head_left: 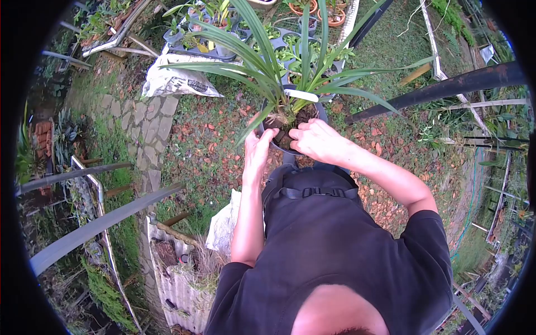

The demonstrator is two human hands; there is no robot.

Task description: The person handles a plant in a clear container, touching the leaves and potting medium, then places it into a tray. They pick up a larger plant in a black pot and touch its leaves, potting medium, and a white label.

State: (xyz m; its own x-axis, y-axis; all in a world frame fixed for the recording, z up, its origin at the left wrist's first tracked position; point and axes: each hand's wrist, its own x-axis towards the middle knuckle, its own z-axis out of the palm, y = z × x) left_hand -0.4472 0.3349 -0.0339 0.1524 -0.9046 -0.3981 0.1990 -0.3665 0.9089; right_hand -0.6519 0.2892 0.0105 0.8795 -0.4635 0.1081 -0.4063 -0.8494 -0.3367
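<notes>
A dark plant pot (286,149) is in front of my body, with a plant of long strap-like leaves (267,53) rising out of it. A white plant label (302,95) crosses the base of the leaves. Pale roots and dark potting mix (283,138) show inside the rim. My left hand (258,146) is closed on the pot's left side, its thumb reaching over the rim. On the right, my right hand (319,140) has its fingers bent down into the potting mix at the near side. Its fingertips are partly hidden, so anything between them cannot be made out.
Beyond the pot stands a grey tray of small potted plants (276,42). A white printed sack (181,75) lies at its left. A dark curved pole (446,88) comes in from the right. Reddish chips (204,142) and a stone path (148,125) cover the ground.
</notes>
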